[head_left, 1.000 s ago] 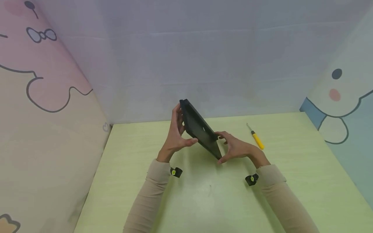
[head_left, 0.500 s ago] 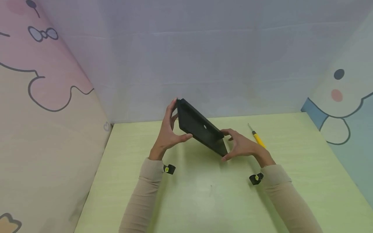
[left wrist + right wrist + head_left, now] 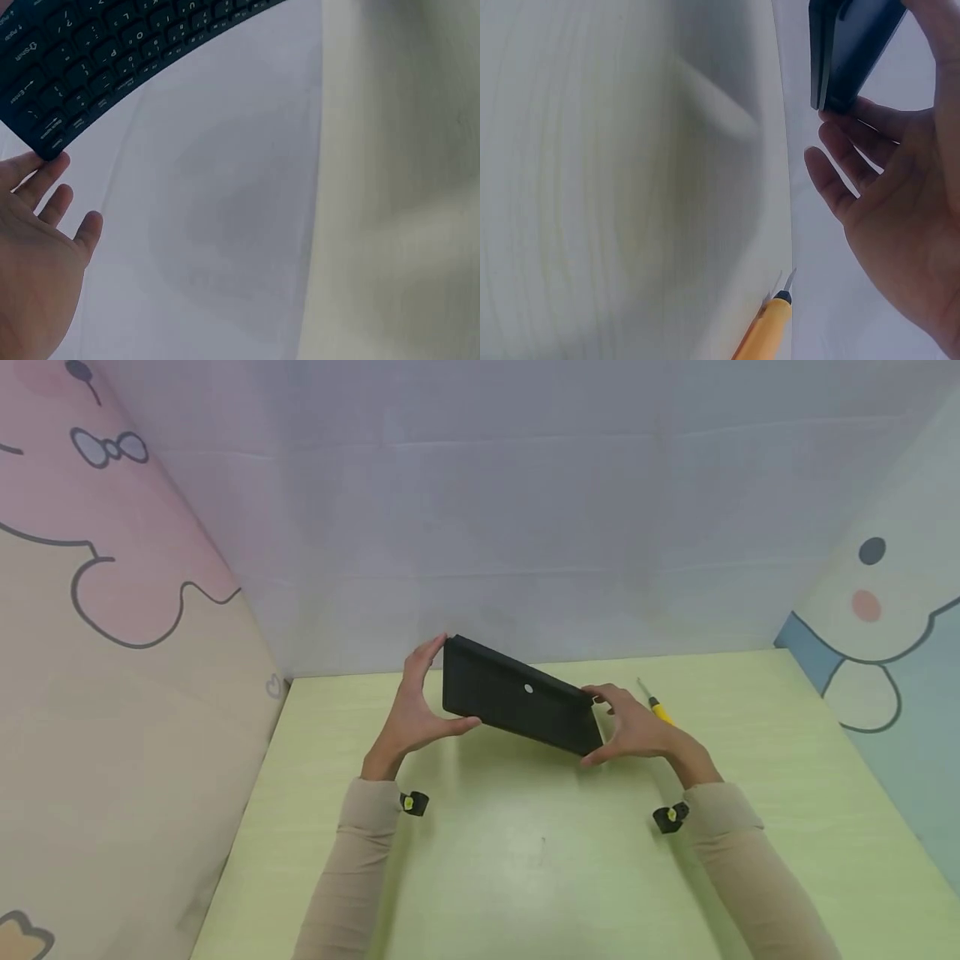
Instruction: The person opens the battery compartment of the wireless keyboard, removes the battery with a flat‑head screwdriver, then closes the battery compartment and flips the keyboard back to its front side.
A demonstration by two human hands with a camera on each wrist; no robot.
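Note:
A black keyboard (image 3: 510, 697) is held up over the table, its plain underside with a small pale spot facing the head camera. It slants down toward the right. My left hand (image 3: 414, 714) grips its left end, thumb at the lower edge and fingers at the top corner. At the right end my right hand (image 3: 633, 727) pinches it between thumb and fingers. Lettered keys (image 3: 97, 67) show on the far side in the left wrist view, above the left fingers (image 3: 45, 176). In the right wrist view, the right fingers (image 3: 847, 150) reach the keyboard's corner (image 3: 847, 67).
A screwdriver (image 3: 660, 710) with a yellow handle lies on the pale table (image 3: 480, 877), partly behind the right hand. A light cloth backdrop (image 3: 525, 510) hangs along the table's back edge. Printed cartoon panels (image 3: 885, 610) stand at both sides.
The keyboard has turned from a steep slant to a flatter one, with more of its underside facing the head camera. My left hand has moved left and down, my right hand right and slightly up.

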